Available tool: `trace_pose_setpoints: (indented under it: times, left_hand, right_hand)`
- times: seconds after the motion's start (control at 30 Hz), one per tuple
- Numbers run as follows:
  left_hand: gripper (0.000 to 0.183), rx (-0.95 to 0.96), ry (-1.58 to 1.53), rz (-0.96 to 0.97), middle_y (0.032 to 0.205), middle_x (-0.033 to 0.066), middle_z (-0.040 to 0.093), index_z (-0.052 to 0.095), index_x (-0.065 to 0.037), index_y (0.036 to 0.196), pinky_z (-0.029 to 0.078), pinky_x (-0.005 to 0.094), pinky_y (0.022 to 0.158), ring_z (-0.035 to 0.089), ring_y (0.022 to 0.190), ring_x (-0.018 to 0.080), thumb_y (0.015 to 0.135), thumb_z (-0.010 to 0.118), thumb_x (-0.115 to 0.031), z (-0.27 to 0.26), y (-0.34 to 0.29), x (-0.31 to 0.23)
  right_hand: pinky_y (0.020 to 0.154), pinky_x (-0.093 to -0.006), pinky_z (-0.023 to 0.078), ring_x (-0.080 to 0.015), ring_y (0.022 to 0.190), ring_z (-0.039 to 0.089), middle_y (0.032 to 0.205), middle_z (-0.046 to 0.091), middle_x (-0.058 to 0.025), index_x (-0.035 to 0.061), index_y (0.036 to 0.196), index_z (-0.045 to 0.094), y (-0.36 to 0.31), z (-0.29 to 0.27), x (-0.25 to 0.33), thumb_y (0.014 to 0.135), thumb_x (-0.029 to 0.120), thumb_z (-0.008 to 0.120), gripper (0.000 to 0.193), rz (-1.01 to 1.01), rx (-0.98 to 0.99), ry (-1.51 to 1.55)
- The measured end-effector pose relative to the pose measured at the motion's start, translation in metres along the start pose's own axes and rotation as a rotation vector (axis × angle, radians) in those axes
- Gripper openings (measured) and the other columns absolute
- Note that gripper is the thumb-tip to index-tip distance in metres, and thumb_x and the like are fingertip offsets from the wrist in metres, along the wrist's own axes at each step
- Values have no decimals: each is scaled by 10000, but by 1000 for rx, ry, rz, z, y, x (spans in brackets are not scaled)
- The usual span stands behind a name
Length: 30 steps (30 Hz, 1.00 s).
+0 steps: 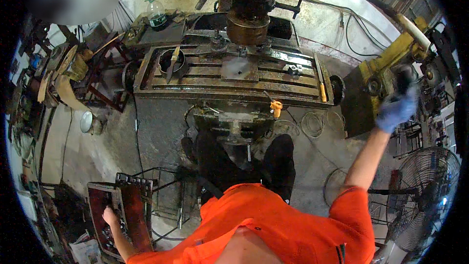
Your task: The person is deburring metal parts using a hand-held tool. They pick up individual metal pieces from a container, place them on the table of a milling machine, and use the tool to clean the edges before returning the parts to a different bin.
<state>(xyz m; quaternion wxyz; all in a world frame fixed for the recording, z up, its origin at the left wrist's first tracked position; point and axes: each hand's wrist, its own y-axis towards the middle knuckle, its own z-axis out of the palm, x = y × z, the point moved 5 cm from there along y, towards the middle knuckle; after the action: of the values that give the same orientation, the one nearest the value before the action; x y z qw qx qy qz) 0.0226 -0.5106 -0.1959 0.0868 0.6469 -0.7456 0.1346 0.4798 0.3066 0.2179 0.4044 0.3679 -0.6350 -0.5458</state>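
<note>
My bare left hand [109, 214] reaches down into a reddish-brown metal tool box [134, 205] at the lower left, near small dark metal pieces. Its fingers are too small and shadowed to make out. On the far right my right hand [398, 113], in a blue glove, is raised away from the machine; motion smears its fingers, and a dark blur sits at their tips. Before me stands a milling machine with a slotted table [195, 84]. On it lie a flat metal plate [239, 70], a round pot [164, 59] with a brush [172, 66], and a yellow-handled file [321, 76].
An orange-handled tool [276, 108] hangs at the table's front edge below the spindle head [248, 28]. A caged fan [422, 198] stands at the lower right, below a yellow machine [373, 76]. A metal bucket [87, 122] and cables lie on the floor. A person's blurred head shows at upper left.
</note>
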Motion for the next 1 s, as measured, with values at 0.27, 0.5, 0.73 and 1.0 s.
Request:
trace_pose_setpoints:
  times: [0.27, 0.5, 0.73, 1.0]
  left_hand:
    - [226, -244, -1324, -446, 788, 82, 588, 563, 29, 834, 457, 289, 552, 549, 656, 176, 745, 602, -175, -73, -13, 20]
    - [221, -206, -2134, -233, 807, 40, 571, 548, -43, 851, 431, 264, 625, 519, 697, 149, 835, 508, -260, -150, 44, -16]
    - [194, -139, -2360, -31, 929, 83, 549, 522, -50, 897, 427, 390, 802, 512, 830, 222, 823, 522, -230, -188, 77, -96]
    - [122, 187, -2427, 80, 815, 70, 570, 541, -41, 819, 435, 312, 666, 520, 731, 196, 810, 541, -162, -199, 105, -234]
  right_hand:
    - [705, -280, 442, -145, 766, 549, 845, 618, -54, 10, 999, 612, -351, 114, -33, 713, 242, 688, 375, 1241, 1202, 324]
    - [633, -277, 438, -131, 694, 554, 845, 621, -41, 15, 925, 618, -414, 167, 1, 707, 184, 689, 284, 1542, 812, 347]
    - [762, -265, 452, -153, 844, 551, 998, 589, -92, -8, 1173, 454, -295, 126, 12, 681, 135, 722, 578, 1057, 426, 565]
    - [687, -384, 482, -288, 799, 622, 867, 639, -148, 73, 860, 652, -198, 178, 62, 717, 402, 527, 380, 350, 1623, -282]
